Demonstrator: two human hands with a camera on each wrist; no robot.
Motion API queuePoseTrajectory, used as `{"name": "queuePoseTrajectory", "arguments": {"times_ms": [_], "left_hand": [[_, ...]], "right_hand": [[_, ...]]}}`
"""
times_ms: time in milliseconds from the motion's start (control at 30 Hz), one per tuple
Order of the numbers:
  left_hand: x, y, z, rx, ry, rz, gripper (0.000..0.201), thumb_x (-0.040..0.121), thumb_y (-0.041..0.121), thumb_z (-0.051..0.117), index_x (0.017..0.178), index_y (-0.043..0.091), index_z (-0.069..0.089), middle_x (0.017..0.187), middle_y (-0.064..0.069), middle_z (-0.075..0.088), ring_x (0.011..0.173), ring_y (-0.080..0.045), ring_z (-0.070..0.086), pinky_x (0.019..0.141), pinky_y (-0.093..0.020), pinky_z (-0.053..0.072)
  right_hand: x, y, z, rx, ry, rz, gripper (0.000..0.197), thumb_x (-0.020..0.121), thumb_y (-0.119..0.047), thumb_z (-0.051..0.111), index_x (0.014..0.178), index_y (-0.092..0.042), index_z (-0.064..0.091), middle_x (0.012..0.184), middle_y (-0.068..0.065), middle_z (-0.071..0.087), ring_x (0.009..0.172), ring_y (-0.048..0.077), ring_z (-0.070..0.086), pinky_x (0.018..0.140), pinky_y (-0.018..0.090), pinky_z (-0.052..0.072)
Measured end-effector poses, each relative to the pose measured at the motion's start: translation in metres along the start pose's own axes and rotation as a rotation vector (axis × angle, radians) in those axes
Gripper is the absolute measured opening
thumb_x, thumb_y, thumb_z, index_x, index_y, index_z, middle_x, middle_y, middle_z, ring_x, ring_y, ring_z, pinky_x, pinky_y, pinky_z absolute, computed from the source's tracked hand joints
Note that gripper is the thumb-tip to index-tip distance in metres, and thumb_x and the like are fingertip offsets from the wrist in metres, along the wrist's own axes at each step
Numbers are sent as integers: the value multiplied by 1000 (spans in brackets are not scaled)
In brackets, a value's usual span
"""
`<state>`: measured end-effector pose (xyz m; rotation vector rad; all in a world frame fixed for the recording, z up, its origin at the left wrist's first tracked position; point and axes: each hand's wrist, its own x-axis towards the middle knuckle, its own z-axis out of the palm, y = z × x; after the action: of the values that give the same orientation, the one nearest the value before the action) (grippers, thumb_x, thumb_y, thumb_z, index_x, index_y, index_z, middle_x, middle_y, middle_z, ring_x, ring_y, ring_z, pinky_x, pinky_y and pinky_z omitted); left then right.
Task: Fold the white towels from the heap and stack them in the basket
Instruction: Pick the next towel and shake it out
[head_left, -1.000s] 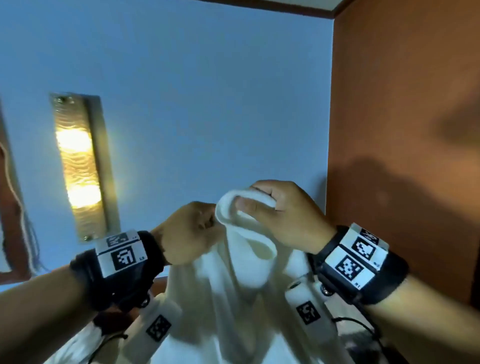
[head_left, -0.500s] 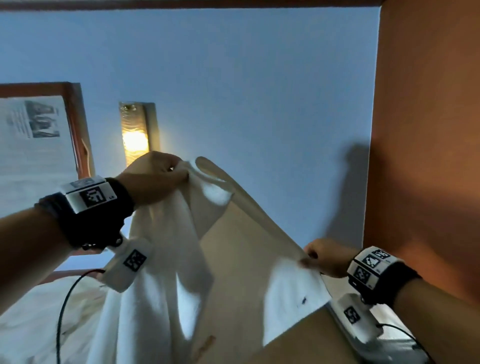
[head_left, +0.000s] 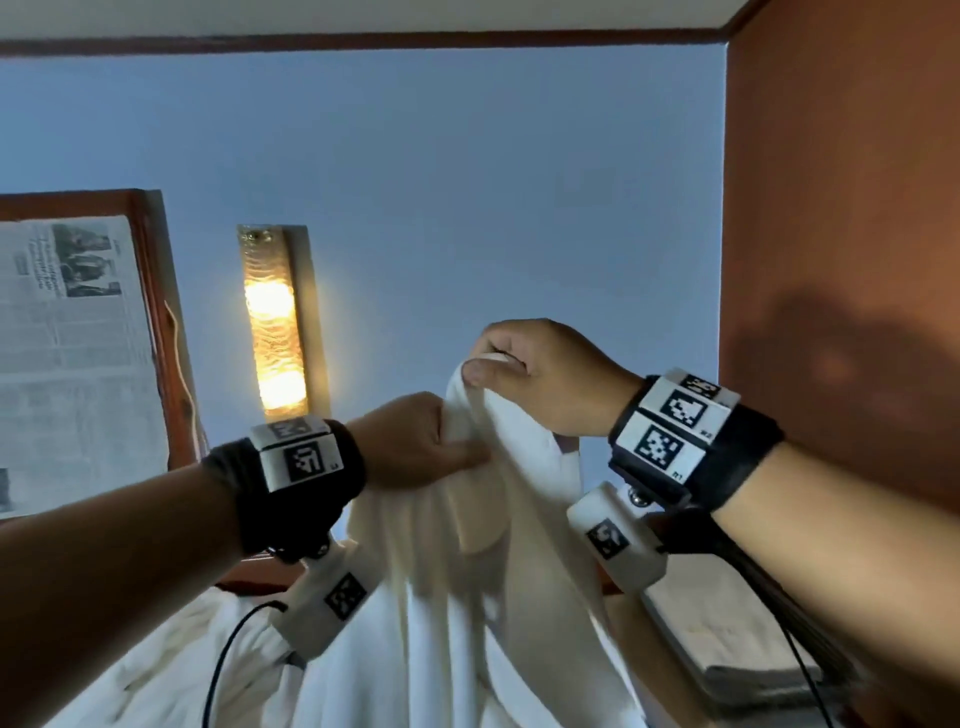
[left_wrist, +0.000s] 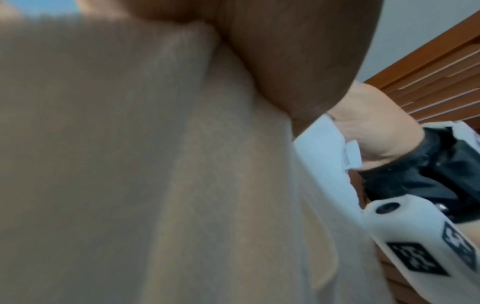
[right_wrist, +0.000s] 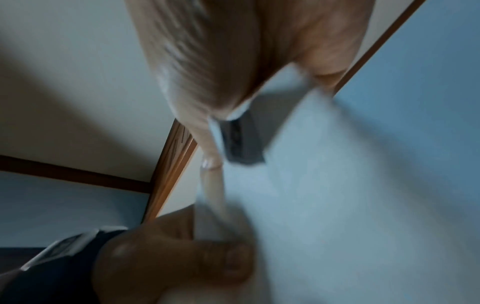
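Observation:
A white towel hangs in front of me, held up in the air by both hands. My right hand pinches its top edge between thumb and curled fingers, a little higher than the other hand. My left hand grips a bunched fold of the same towel just below and to the left. The towel fills the left wrist view, with my right hand beyond it. In the blurred right wrist view the towel drapes down to my left hand. The basket is not in view.
More white cloth lies heaped at the lower left. A lit wall lamp and a framed newspaper hang on the blue wall. An orange-brown wall stands close on the right, with a grey-white slab below it.
Half a second ago the hands were spread wide with the towel stretched between them. Now the right hand has risen and come in next to the left, so the towel hangs bunched.

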<state>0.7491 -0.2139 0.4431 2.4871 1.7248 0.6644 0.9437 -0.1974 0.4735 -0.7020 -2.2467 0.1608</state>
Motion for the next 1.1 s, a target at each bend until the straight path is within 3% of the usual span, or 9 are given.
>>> {"name": "queuePoseTrajectory", "arguments": {"times_ms": [133,233,333,400,500,700,800,867,1100], "left_hand": [[-4,-15,-26,-1,73,2,25,92,39,67,85,16,73,82,2,73,72,-8,65,69,-25,49],[-9,-10,-38,-47,104,50,21,92,42,65,88,23,73,73,11,70,67,-3,64,63,-19,48],[-12,3,-39,46,59,94,25,89,54,61,92,30,67,49,17,55,44,0,47,50,-11,34],[-12,5,-44,115,63,97,37,81,67,58,91,33,67,56,13,56,49,-2,46,55,-17,36],[-8,8,-52,69,157,78,39,82,63,62,81,26,71,54,15,53,51,-1,47,52,-15,35],[4,37,-48,-93,381,186,43,94,49,59,69,16,69,40,10,45,38,-6,41,42,-13,31],[4,38,-39,-180,421,176,43,94,49,59,69,15,68,39,10,42,37,-6,37,41,-13,29],[1,33,-35,-205,402,166,41,92,51,61,71,16,69,47,10,49,43,-5,41,45,-14,31],[-26,-35,-10,-6,-20,-65,36,87,54,66,88,19,73,81,5,74,66,-3,66,68,-21,54]], "right_hand": [[-2,15,-21,-88,-48,81,32,83,-47,75,77,-16,71,67,-7,62,54,1,50,52,13,37],[-8,34,-28,-121,-100,168,43,86,-50,70,82,-7,70,65,7,53,58,10,47,59,25,39],[-11,42,-36,-6,139,247,41,94,-38,64,74,-4,56,64,6,45,56,11,42,57,26,37],[-12,51,-42,138,324,354,34,98,-32,58,73,-11,51,62,0,42,49,7,39,50,20,35],[-18,50,-40,293,422,459,33,97,-41,59,83,-11,59,69,3,51,62,12,49,65,25,40],[-42,-9,8,259,-222,343,65,67,-75,68,117,-33,67,97,-19,67,93,-2,61,86,23,45],[-46,-11,33,208,-204,312,38,85,-58,66,80,-21,63,67,-13,55,62,7,51,64,26,39],[-46,-6,34,195,-91,312,39,91,-45,64,68,-18,48,57,-6,36,54,13,35,55,29,28],[-36,37,-13,214,307,317,41,93,-28,65,63,-19,39,59,-4,24,53,12,28,55,29,21]]}}
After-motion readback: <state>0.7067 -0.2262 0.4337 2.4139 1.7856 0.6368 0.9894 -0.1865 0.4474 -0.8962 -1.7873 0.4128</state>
